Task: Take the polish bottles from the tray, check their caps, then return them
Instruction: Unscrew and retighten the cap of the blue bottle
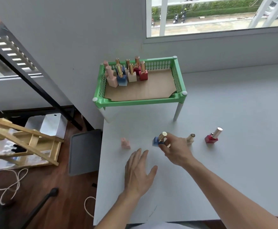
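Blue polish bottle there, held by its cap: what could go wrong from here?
1. The right hand pinches the blue bottle by its gold cap, tilted; a loose cap might let the body drop onto the table.
2. The beige bottle stands close beside that hand, so a turn of the wrist could knock it over.
3. The green tray holds other bottles crowded at one end; putting one back there might topple neighbours.

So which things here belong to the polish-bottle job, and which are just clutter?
Job: green tray, bottles in it; on the table: pink bottle, blue bottle, beige bottle, red bottle; right hand pinching the blue bottle's cap.
Clutter, on the floor: wooden frame, rope, grey seat.
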`<state>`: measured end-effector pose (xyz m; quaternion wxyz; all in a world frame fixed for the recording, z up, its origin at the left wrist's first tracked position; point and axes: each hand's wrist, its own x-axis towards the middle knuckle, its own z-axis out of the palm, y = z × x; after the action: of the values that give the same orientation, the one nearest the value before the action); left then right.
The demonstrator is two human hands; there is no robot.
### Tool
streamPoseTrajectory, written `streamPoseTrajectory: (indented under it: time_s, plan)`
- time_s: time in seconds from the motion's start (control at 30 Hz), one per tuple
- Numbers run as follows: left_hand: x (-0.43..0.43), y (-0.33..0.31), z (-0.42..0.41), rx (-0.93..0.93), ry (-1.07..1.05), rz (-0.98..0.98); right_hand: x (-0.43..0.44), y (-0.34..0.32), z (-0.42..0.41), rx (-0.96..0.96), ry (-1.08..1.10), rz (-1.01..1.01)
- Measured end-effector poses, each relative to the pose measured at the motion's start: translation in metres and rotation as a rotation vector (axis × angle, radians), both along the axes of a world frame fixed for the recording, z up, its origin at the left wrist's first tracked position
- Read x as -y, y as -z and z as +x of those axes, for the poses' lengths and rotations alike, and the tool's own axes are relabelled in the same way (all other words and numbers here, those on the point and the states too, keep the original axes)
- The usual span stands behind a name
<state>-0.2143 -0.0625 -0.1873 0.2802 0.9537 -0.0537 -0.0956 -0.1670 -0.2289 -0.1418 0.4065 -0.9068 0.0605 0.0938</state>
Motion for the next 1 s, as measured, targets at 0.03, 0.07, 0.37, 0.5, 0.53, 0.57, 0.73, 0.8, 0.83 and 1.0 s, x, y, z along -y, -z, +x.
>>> streamPoseTrajectory:
  time_s: [0.03,0.07,0.37,0.5,0.53,0.57,0.73,0.8,0.83,1.0]
  plan:
    - [0.0,0.004,-0.002,-0.006,0.019,0.041,0.0,0.003,0.002,0.0,-0.017,-0.031]
    - [0.0,0.007,-0.004,-0.009,0.039,0.077,-0.001,0.006,0.003,-0.003,-0.032,-0.058]
    - [-0.001,0.015,-0.007,0.046,0.072,0.147,-0.005,0.022,0.011,-0.006,-0.066,-0.082]
    - [-0.001,0.015,-0.007,0.042,0.073,0.156,-0.008,0.023,0.013,0.005,-0.06,-0.085]
    - [-0.001,0.015,-0.007,0.043,0.07,0.15,-0.009,0.023,0.014,0.01,-0.057,-0.084]
    - [0.0,0.014,-0.007,0.043,0.067,0.146,-0.009,0.023,0.014,0.012,-0.052,-0.082]
    - [0.003,0.015,-0.009,0.037,0.071,0.159,-0.003,0.022,0.005,0.023,-0.052,-0.06]
    - [0.006,0.015,-0.01,0.035,0.08,0.154,0.002,0.021,-0.002,0.032,-0.045,-0.063]
    - [0.009,0.015,-0.011,0.033,0.089,0.154,0.005,0.02,-0.006,0.034,-0.035,-0.069]
    - [0.025,0.015,-0.016,0.036,0.145,0.151,0.023,0.02,-0.031,0.024,0.062,-0.087]
